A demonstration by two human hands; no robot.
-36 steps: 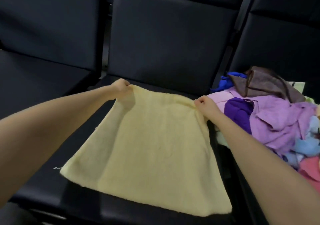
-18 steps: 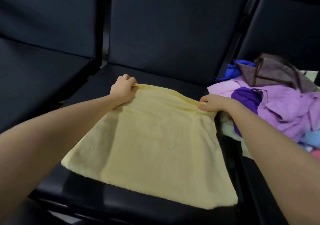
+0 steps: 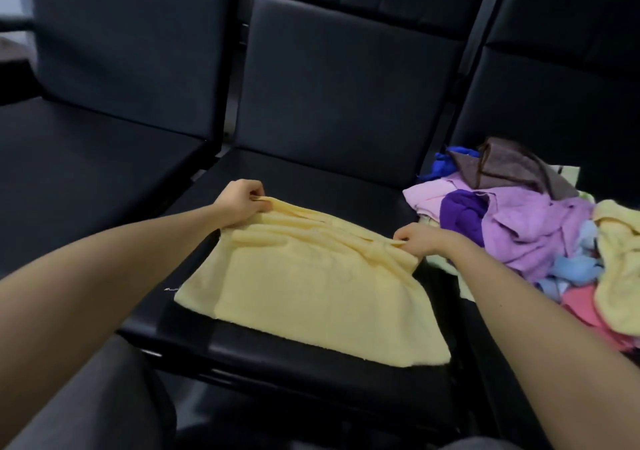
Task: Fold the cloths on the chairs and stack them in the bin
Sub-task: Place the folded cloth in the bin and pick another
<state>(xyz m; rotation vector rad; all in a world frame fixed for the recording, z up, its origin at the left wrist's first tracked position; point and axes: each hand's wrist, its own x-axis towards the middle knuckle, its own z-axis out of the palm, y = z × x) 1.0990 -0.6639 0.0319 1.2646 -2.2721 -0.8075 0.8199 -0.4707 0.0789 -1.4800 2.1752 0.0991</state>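
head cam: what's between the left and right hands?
Only the yellow cloth: its far edge, bunched into ridges, runs from the left hand to the right hand, both pinching it, over the middle chair seat. Head view.

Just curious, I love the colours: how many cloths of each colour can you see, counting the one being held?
Yellow: 2 (held yellow cloth, second yellow cloth)
Brown cloth: 1
Royal blue cloth: 1
Dark purple cloth: 1
Lilac cloth: 1
Pale pink cloth: 1
Light blue cloth: 1
Coral cloth: 1
Pale green cloth: 1
Total: at least 10; more may lie hidden.
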